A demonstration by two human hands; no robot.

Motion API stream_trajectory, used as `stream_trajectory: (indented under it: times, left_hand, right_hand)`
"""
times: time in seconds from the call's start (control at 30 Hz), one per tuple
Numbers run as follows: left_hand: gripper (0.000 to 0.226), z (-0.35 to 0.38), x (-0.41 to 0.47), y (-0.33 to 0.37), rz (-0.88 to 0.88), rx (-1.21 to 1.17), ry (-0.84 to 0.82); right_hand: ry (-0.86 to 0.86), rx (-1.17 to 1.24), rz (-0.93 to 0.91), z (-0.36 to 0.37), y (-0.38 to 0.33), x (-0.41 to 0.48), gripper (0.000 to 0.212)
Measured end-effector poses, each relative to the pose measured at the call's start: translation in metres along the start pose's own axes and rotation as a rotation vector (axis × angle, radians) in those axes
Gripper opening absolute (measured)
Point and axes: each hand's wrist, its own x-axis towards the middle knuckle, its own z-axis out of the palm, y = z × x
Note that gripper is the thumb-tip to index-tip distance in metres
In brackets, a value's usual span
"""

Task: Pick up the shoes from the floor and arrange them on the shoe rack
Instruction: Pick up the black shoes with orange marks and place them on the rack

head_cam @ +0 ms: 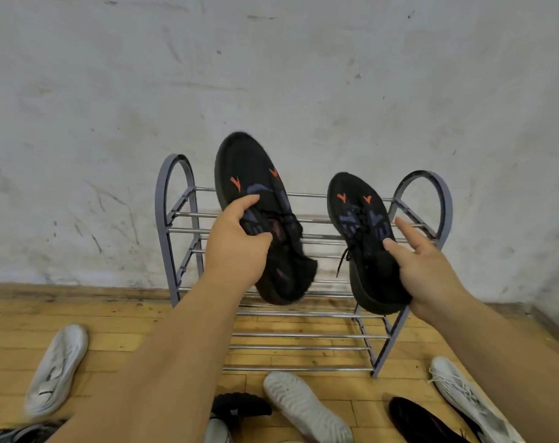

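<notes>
Gripping black shoes with orange marks, left hand [236, 247] and right hand [428, 270] hover over the shoe rack [303, 335] on scuffed wooden floor [112, 330]

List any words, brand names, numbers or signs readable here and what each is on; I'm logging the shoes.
No readable text anywhere.
Left black shoe: orange V-shaped marks, no letters.
Right black shoe: the same orange marks, no letters.
White shoes on the floor: dark markings too blurred to read.
</notes>
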Motion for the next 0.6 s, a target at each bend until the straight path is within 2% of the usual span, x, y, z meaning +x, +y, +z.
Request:
stream_trajectory:
  times: [0.07,0.13,0.3,0.4,0.6]
  left_hand:
    - [0.06,0.008,-0.001,0.001,-0.058,-0.132,-0.08]
    - [0.06,0.014,0.002,0.001,-0.056,-0.153,-0.119]
    - [0.062,0.029,0.016,-0.002,-0.041,-0.173,-0.081]
    - [0.058,0.044,0.019,-0.008,-0.131,-0.245,-0.033]
    - [0.063,0.056,0.024,-0.023,-0.366,-0.438,-0.122]
  right_hand:
    - [0.018,0.019,0.023,0.006,0.006,0.003,0.054]
    - [0.029,0.06,0.033,0.011,0.008,0.009,0.054]
    - [0.014,0.156,0.04,0.023,0.008,0.023,0.055]
    - [-0.059,0.135,0.055,0.025,0.014,0.028,0.06]
    - [-0.175,0.168,0.09,0.019,0.025,0.031,0.058]
